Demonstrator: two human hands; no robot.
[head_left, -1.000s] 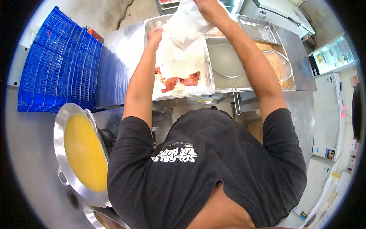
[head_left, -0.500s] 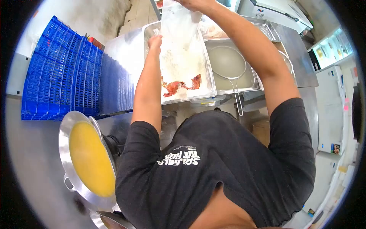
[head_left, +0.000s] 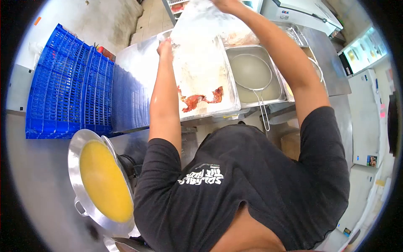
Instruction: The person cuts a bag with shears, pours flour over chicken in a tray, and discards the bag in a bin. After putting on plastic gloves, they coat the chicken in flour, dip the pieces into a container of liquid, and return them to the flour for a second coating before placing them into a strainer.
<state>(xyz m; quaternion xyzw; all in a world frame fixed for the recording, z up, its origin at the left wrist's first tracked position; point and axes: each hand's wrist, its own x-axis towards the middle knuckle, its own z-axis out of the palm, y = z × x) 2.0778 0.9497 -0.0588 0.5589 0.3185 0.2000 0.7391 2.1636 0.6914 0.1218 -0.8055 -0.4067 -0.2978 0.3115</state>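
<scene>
A whitish plastic bag (head_left: 200,19) stretches between my hands over a metal tray (head_left: 235,98) spread with white powder that looks like flour. My right hand (head_left: 226,5), partly cut off by the top edge, grips the bag's upper end. At the tray's left side, my left hand (head_left: 164,46) is closed on what looks like a lower corner of the bag; its fingers are partly hidden. Reddish pieces of meat (head_left: 195,102) lie on the powder at the tray's near end.
Right of the tray, a wire strainer (head_left: 264,98) rests in a pan of cloudy liquid (head_left: 276,94). Blue plastic crates (head_left: 69,84) stand to the left. A large metal pan (head_left: 75,168) with yellow liquid sits at lower left. A white chest freezer (head_left: 300,12) is at the back right.
The bag has tilted and spread out toward the left over the tray. My left hand has shifted slightly left, my right hand slightly right. The meat lies unchanged on the powder.
</scene>
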